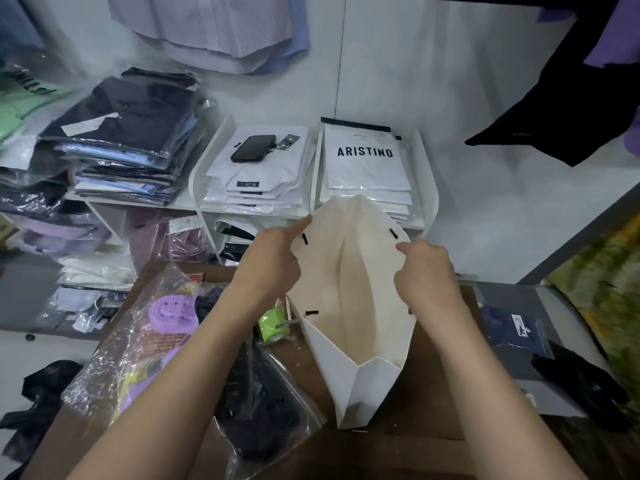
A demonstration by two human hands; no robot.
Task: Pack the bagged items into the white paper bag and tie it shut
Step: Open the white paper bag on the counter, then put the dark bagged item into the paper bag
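**A:** So, how far is the packing now?

**B:** Only at the beginning, I think. The white paper bag (374,386) stands on the brown table (433,410) with its mouth wide open to the camera. Inside I see only the cream walls and the fold at the far side. Nothing is packed in it, as far as the view goes down.

**A:** And what do the hands do?

**B:** The left hand (273,261) holds the left rim. Its index finger is stretched along the edge and the other fingers are curled. The thumb is hidden, so I only judge that it pinches the paper. The right hand (427,271) has its fingers curled over the right rim and grips it. Together they keep the mouth spread apart.

**A:** Where are the bagged items?

**B:** Both are outside, on the table to the left of the bag. The clear packet with a purple thing (169,317) lies further left. The dark garment in clear plastic (263,393) lies nearer to the person, just beside the bag's lower corner. A green roll (272,325) sits between them and the bag.

**A:** Is anything tied?

**B:** No. The black ribbon ends (304,239) at the rim are loose. So what remains is almost everything: put both packets in, bring the rims together, and tie the ribbons.
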